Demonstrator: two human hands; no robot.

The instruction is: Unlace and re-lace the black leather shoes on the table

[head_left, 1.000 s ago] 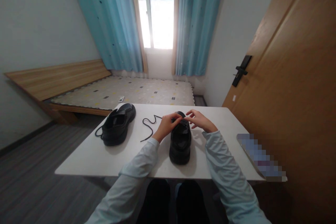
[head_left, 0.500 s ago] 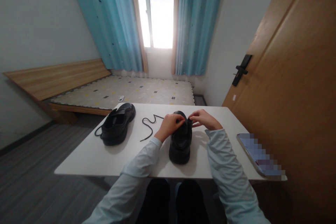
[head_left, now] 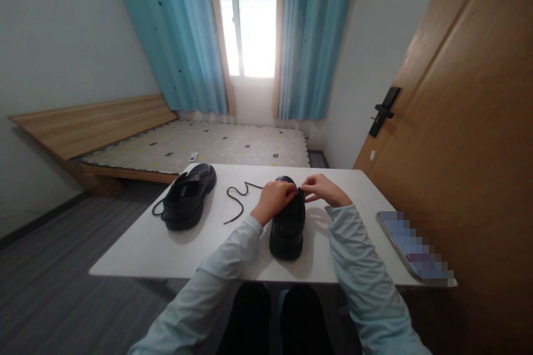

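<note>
A black shoe (head_left: 287, 238) stands on the white table (head_left: 233, 255) in front of me, heel towards me. My left hand (head_left: 275, 197) lies over its upper, fingers bent and pressed together; whatever is between the fingertips is hidden. From the right, my right hand (head_left: 325, 190) pinches the raised edge of the shoe's opening with thumb and forefinger. A black shoelace (head_left: 237, 199) trails in curves over the table to the left and disappears behind my left hand. Further left rests a second black shoe (head_left: 185, 205), a loop of lace hanging at its heel.
A tablet-like device (head_left: 410, 247) with a blurred screen lies along the table's right edge. Beyond the table are a bed (head_left: 233, 144) with a small white object (head_left: 193, 157) on it, and blue curtains (head_left: 183, 39). At the right stands a wooden door (head_left: 449, 122).
My left hand has shifted slightly right and further over the shoe's upper, closer to my right hand. The right hand keeps its pinch, and both shoes stay in place.
</note>
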